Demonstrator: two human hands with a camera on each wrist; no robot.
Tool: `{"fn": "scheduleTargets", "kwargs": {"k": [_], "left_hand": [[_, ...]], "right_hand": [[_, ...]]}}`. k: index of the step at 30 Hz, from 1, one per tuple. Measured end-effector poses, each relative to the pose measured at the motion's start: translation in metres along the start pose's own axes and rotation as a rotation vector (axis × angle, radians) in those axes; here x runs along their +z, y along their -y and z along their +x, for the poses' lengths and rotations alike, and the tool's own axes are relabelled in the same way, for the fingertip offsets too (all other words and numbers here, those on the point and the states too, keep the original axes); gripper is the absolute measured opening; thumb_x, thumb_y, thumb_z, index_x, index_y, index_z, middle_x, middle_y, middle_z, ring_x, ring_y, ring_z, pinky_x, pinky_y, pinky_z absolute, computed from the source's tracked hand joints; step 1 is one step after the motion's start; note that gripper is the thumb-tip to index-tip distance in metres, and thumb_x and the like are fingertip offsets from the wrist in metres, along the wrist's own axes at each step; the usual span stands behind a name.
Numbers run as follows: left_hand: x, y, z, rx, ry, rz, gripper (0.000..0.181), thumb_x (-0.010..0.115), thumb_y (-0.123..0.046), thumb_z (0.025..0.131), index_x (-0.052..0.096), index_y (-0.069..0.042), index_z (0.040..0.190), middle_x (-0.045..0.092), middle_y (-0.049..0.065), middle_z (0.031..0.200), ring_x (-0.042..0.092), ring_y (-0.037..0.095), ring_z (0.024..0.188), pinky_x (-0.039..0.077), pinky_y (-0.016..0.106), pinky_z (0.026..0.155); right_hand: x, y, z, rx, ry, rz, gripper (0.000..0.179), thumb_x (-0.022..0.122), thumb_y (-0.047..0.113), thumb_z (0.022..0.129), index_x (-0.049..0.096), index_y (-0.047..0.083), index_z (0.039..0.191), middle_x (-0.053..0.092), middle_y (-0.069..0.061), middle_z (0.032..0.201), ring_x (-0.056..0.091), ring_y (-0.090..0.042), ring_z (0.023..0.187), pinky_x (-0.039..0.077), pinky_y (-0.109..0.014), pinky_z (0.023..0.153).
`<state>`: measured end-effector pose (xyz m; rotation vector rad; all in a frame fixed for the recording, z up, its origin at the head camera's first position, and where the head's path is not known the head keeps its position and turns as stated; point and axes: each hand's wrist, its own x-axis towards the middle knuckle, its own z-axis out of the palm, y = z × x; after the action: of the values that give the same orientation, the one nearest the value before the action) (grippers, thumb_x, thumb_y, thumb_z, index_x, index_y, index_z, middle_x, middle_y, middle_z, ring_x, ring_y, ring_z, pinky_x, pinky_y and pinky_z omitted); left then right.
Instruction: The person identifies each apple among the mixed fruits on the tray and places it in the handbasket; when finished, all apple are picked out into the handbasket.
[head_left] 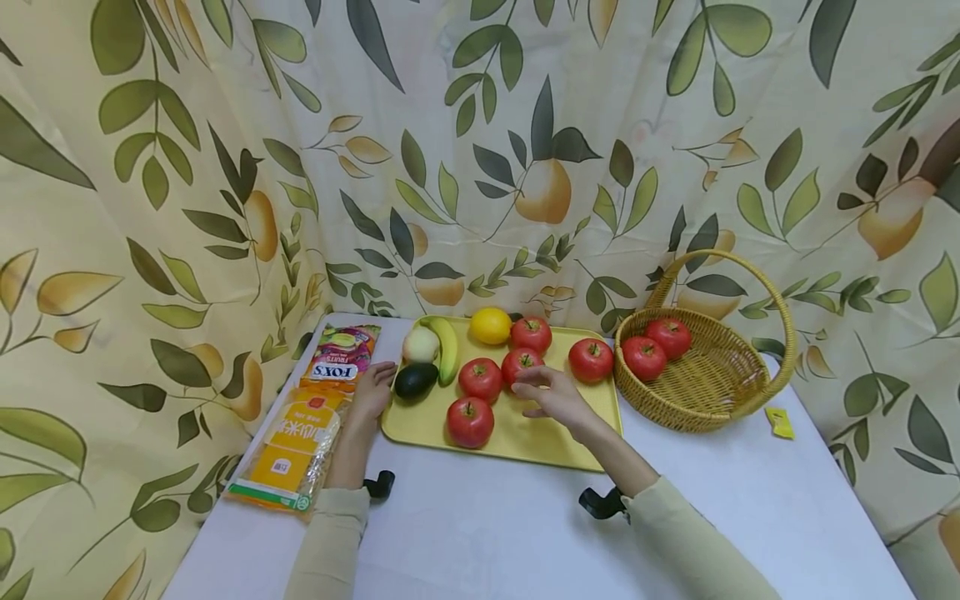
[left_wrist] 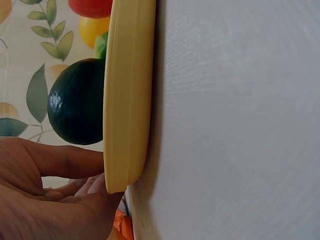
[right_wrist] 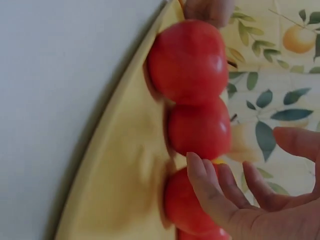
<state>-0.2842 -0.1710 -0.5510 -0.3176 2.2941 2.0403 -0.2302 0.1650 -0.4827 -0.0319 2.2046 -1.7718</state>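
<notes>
At the left edge of a yellow tray (head_left: pixel 551 446), my left hand (head_left: pixel 371 398) pinches the rim (left_wrist: pixel 116 160) between thumb and fingers, just beside a dark green avocado (head_left: pixel 416 382). My right hand (head_left: pixel 557 400) hovers over the tray's middle with fingers spread and loosely bent, holding nothing. Nearest to its fingertips is a red apple (head_left: pixel 519 363); whether they touch is unclear. Several more apples lie about the tray, among them a front one (head_left: pixel 470 422) and one at the right end (head_left: pixel 591 360). A lemon (head_left: pixel 491 326), a green-yellow banana (head_left: pixel 447 350) and a pale round fruit (head_left: pixel 421 345) lie toward the back.
Right of the tray stands a wicker basket (head_left: pixel 697 400) with a tall handle and two apples (head_left: pixel 645 358) inside. A small yellow packet (head_left: pixel 780 422) lies beside it. On the left are a FOX'S candy bag (head_left: pixel 341 354) and a grain bag (head_left: pixel 288 446). A patterned curtain (head_left: pixel 480 250) hangs behind.
</notes>
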Motion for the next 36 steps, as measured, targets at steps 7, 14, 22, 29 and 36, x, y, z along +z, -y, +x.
{"fn": "scheduleTargets", "kwargs": {"k": [7,14,22,29,36], "left_hand": [[0.001,0.000,-0.001,0.000,0.006,-0.004,0.059,0.032,0.020,0.092,0.043,0.011,0.149,0.048,0.033,0.151,0.045,0.043,0.144,0.035,0.046,0.123],[0.002,-0.001,-0.001,-0.011,0.015,0.008,0.059,0.032,0.019,0.093,0.043,0.009,0.150,0.048,0.032,0.152,0.043,0.042,0.146,0.033,0.047,0.124],[0.002,-0.001,-0.002,-0.017,0.008,0.022,0.059,0.032,0.018,0.093,0.044,0.008,0.150,0.049,0.031,0.152,0.045,0.042,0.145,0.035,0.046,0.123],[-0.001,0.002,-0.004,-0.022,-0.012,0.016,0.054,0.035,0.015,0.097,0.044,0.008,0.149,0.049,0.030,0.151,0.046,0.042,0.144,0.036,0.047,0.123],[0.001,0.001,-0.002,0.007,-0.011,0.012,0.055,0.034,0.017,0.094,0.044,0.010,0.148,0.049,0.033,0.150,0.046,0.044,0.144,0.035,0.048,0.123]], "right_hand": [[0.021,-0.009,0.007,0.002,0.013,0.029,0.051,0.072,0.026,0.100,0.057,-0.004,0.138,0.066,-0.020,0.128,0.064,-0.045,0.121,0.061,-0.054,0.090],[0.036,-0.013,0.010,0.012,0.004,0.027,0.058,0.076,0.029,0.096,0.055,-0.003,0.139,0.062,-0.019,0.128,0.068,-0.039,0.114,0.062,-0.054,0.089],[0.047,-0.017,0.009,0.038,-0.024,0.040,0.057,0.081,0.030,0.092,0.057,-0.001,0.135,0.062,-0.017,0.127,0.070,-0.025,0.100,0.063,-0.053,0.088],[0.055,-0.024,0.009,0.037,-0.001,0.062,0.059,0.083,0.028,0.090,0.057,-0.003,0.132,0.061,-0.017,0.126,0.070,-0.025,0.099,0.064,-0.051,0.084],[0.058,-0.025,0.011,0.073,0.015,0.115,0.055,0.081,0.025,0.092,0.056,-0.004,0.131,0.059,-0.019,0.125,0.067,-0.028,0.103,0.064,-0.052,0.083]]}}
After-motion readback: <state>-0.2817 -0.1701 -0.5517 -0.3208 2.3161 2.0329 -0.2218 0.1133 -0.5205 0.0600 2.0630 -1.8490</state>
